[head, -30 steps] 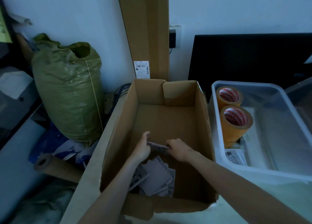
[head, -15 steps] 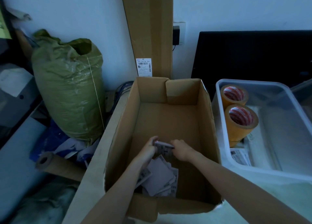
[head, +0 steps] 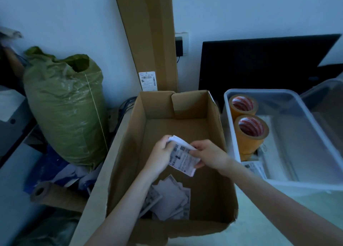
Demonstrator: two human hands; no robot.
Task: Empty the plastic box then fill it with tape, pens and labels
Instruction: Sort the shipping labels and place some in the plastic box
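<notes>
Both hands are inside an open cardboard box (head: 130,153), holding a small stack of printed labels (head: 182,157) between them, above the box floor. The left hand (head: 161,155) has its fingers curled round the stack's left and far end, with the white edges of the sheets showing above the knuckles. The right hand (head: 207,155) pinches the stack's right edge, its fingers curled over the top and the thumb tucked beneath. The stack tilts down toward the near right, its printed face with barcodes turned up.

Below the hands, near the front wall of the cardboard box, more loose labels (head: 170,199) lie scattered on the box floor, partly hidden by the left forearm.

Just right of the cardboard box stands the clear plastic box (head: 278,182), well apart from the held stack and beside the right forearm. In its far left corner two rolls of tan tape (head: 249,132) sit on edge with their red-printed cores facing up, the farther roll (head: 242,105) touching the nearer one. A labelled sheet (head: 254,168) lies on the plastic box floor just near of the rolls.

Far left, a stuffed green sack (head: 65,116) leans by the wall, and a tall flat carton (head: 150,41) stands upright behind the cardboard box. A dark screen (head: 259,64) rests against the wall behind the plastic box.
</notes>
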